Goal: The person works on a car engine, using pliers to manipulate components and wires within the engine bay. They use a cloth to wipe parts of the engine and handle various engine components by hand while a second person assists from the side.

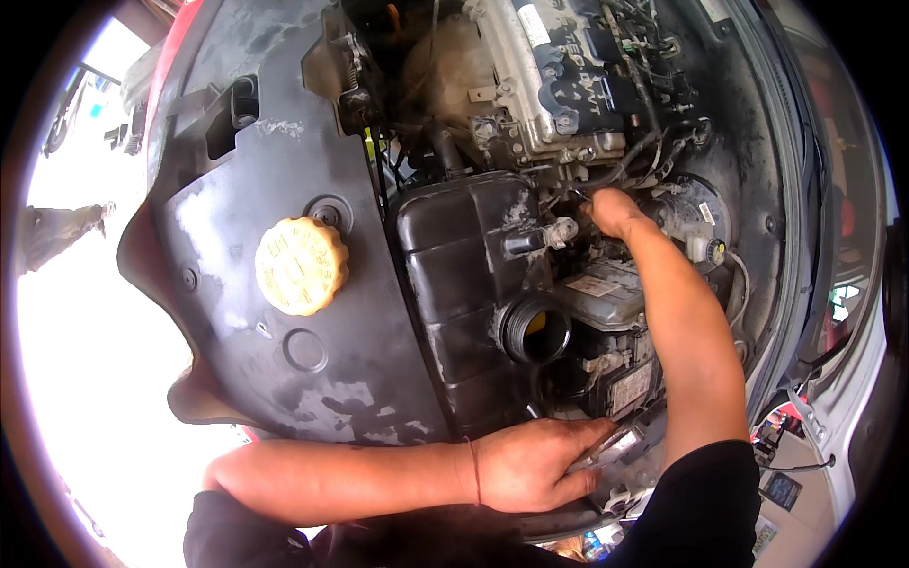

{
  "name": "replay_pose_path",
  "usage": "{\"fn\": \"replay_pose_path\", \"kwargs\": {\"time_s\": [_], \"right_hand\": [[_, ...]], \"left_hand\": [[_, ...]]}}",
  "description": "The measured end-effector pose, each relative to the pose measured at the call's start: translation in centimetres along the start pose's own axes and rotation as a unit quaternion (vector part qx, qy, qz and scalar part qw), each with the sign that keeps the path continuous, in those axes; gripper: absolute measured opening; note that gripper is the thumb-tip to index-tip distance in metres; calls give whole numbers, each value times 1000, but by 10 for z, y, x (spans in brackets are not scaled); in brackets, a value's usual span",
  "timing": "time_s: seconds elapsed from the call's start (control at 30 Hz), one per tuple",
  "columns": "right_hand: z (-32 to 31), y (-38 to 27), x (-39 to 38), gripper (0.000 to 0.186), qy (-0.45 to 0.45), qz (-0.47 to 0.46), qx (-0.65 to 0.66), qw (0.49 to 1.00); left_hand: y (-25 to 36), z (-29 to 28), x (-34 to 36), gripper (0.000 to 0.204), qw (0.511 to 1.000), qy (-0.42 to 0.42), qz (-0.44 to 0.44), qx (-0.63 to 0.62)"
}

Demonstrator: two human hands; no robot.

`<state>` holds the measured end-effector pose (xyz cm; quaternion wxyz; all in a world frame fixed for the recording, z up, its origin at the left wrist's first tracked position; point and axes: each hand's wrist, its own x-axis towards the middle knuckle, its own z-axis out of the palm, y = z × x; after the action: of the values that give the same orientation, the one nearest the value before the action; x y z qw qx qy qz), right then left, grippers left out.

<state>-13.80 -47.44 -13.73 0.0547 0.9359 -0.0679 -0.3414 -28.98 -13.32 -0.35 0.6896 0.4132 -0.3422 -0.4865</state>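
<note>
While metal part is being pinched by left hand at five o'clock, right hand is being held near hose at two, finger state indeterminable.

hard white light floods the left side, bleaching the ground until its surface cannot be told. dark shapes, too washed out to name, stand in the upper left glare. at lower right lies a pale beige floor, with a dark rectangular object on it and blurred red and dark clutter near.
</note>
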Motion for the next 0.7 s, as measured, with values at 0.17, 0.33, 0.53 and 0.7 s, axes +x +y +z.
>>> {"fn": "replay_pose_path", "kwargs": {"time_s": [0.17,0.33,0.53,0.7], "right_hand": [[-4,-3,1,32,-111,104,120,981],[1,26,-28,35,-90,142,384,908],[-2,7,-25,39,-96,100,268,953],[9,18,-14,41,-79,67,300,948]], "left_hand": [[4,-3,0,49,1000,-12,-7,0],[10,-8,2,47,999,-27,-39,-7],[-4,4,-3,38,1000,13,12,15],[-3,2,-1,40,1000,-3,2,5]]}}
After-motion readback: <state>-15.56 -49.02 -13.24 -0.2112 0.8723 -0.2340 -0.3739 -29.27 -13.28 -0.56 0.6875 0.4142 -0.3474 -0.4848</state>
